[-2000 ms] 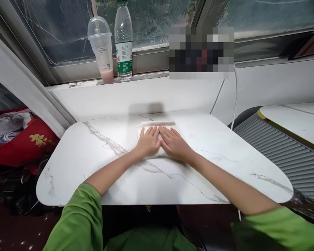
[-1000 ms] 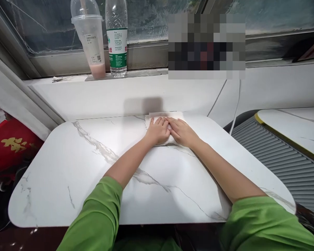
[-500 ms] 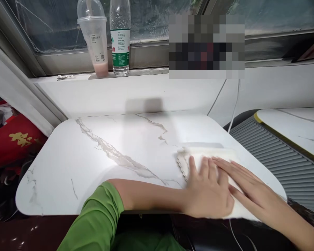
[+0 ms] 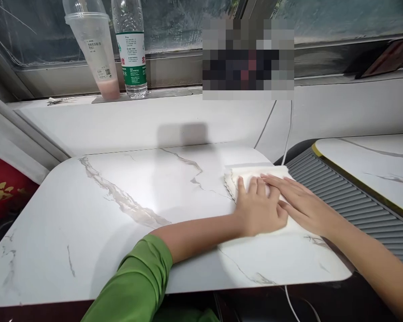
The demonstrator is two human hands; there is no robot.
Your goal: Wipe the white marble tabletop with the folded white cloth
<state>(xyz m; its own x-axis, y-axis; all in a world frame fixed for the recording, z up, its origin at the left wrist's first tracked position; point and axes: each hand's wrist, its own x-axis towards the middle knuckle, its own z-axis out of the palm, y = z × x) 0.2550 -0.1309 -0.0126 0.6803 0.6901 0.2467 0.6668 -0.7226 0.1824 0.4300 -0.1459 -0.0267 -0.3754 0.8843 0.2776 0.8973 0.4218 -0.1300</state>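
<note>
Left hand (image 4: 260, 210) and right hand (image 4: 304, 203) both palm-down, fingers extended, unclenched, on folded white cloth (image 4: 253, 171), right end of marble-patterned tabletop (image 4: 97, 228).

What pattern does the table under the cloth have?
The table is white with grey-brown, marble-like veins, seen best in the head view.

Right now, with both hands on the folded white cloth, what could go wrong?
The folded white cloth, under the left hand and right hand, lies at the right edge of the marble-patterned tabletop, so it might slip over. The dome-lidded plastic cup of pink drink and green-and-white-labelled bottle stand on the windowsill; a bump could tip either.
</note>
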